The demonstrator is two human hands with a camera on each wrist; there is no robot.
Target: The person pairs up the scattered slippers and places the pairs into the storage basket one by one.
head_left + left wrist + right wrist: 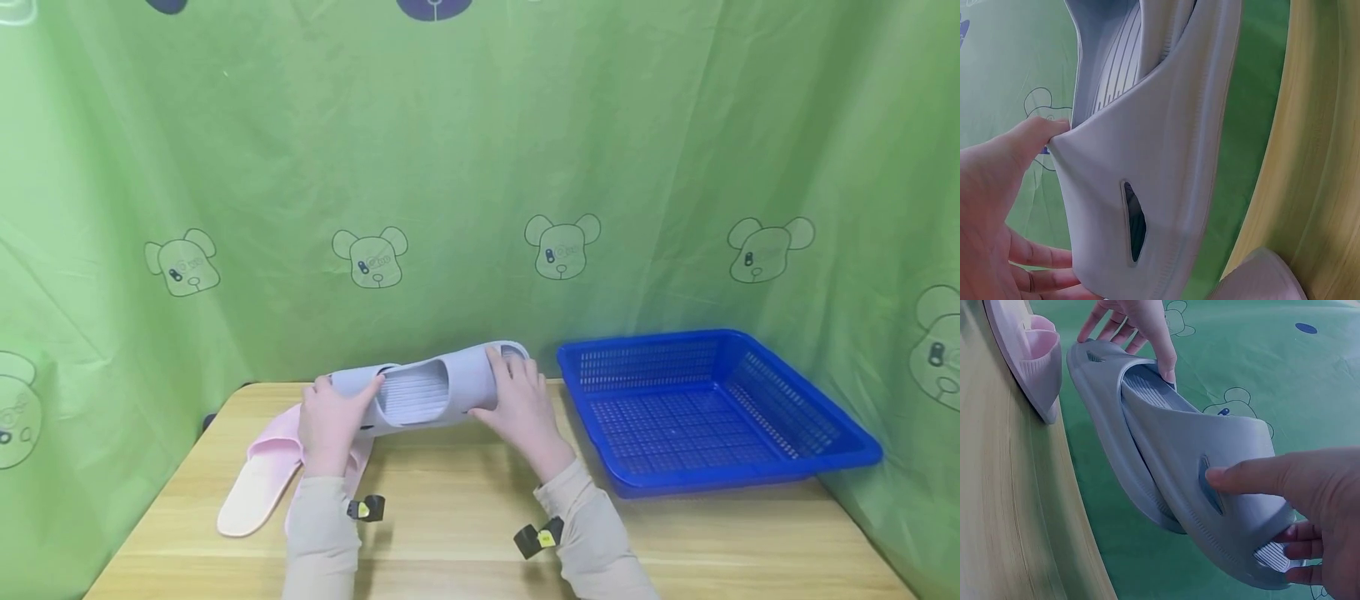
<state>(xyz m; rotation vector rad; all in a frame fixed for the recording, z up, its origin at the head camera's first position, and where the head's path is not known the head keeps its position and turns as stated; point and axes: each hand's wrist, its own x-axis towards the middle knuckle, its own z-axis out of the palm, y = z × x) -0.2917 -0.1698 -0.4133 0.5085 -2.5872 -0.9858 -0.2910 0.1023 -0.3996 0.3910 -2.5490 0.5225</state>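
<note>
A pair of grey-blue slide slippers is held up above the table, overlapping each other sole to strap with toes pointing apart. My left hand (328, 423) grips the strap end of the left grey slipper (1147, 144), its thumb at the strap's edge and its fingers along the far side. On the right grey slipper (1179, 447), my right hand (525, 414) holds the toe end, thumb on the side slot of the strap and fingers at the toe opening. A pair of pink slippers (255, 493) lies on the table, partly hidden behind my left hand and forearm.
A blue plastic basket (723, 482) with mesh walls stands on the right side of the wooden table (450, 533). Green curtain (465, 167) with printed bear heads hangs close behind the table and along its sides.
</note>
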